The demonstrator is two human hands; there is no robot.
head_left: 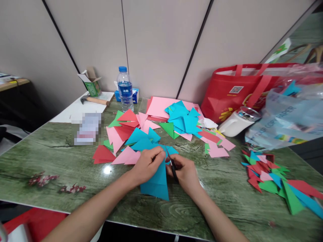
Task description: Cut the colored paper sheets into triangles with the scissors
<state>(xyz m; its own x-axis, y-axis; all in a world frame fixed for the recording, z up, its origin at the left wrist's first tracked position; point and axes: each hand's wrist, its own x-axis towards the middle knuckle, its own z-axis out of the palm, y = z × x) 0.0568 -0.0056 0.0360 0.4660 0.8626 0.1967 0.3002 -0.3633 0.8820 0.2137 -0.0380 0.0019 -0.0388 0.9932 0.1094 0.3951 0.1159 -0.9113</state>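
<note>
A folded sheet of blue paper [156, 183] hangs from my left hand [148, 164], whose fingers pinch its upper part. In my right hand [186, 170] is a pair of scissors with black handles [174, 169], the fingers closed about them. The blades point up and away from me, at the right edge of the blue paper; whether they are closed on it I cannot make out. Just beyond my hands lie cut pieces of blue paper [142, 137], with pink [126, 156] and red pieces [103, 154] to their left.
Behind the scraps stand a water bottle [125, 90] and a tissue box [135, 95]. A hammer [94, 100] lies on white paper at the left. On the right are a red bag [222, 90], a white mug [233, 123], a plastic bag [282, 117] and a pile of coloured scraps [274, 178].
</note>
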